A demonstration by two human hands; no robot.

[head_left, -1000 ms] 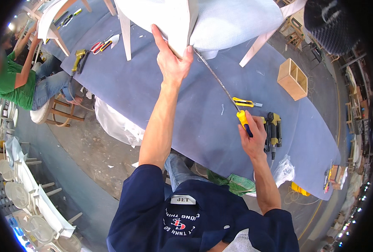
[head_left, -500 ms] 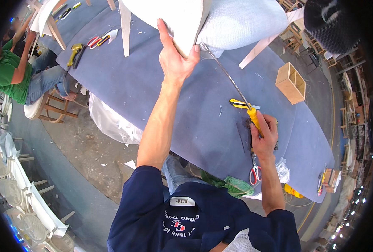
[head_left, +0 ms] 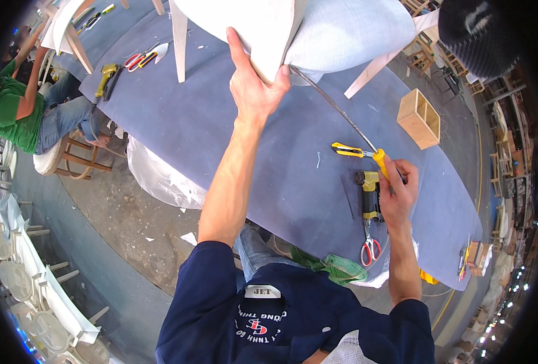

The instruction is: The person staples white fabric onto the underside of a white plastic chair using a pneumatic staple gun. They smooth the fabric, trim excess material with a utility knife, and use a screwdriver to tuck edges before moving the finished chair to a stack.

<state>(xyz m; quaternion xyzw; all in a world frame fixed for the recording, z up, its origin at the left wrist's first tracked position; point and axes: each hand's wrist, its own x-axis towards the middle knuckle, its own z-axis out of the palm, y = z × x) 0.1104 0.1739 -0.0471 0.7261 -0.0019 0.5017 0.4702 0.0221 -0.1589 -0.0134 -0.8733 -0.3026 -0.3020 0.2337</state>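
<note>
A light wooden chair [head_left: 359, 77] with pale blue-grey upholstery [head_left: 348, 36] stands at the top of the view. My left hand [head_left: 254, 91] grips the corner of its white-covered panel [head_left: 245, 24], thumb on one side and index finger stretched along the other. In my right hand [head_left: 397, 194] is the yellow handle of a long, thin screwdriver [head_left: 342, 113]. The tip meets the seam between the panel and the padded seat, close to my left thumb. Whether it goes into the seam is hidden.
On the blue-grey table [head_left: 281, 164] lie a yellow utility knife [head_left: 346, 150], a staple gun [head_left: 369, 195] and red-handled scissors [head_left: 370, 250]. A wooden box [head_left: 419, 118] stands at the right. Another staple gun [head_left: 106, 80] lies far left, near a seated person in green [head_left: 17, 112].
My right hand and the screwdriver handle have swung right and slightly down, uncovering the staple gun. The tip stays at the seam. My left hand keeps its place.
</note>
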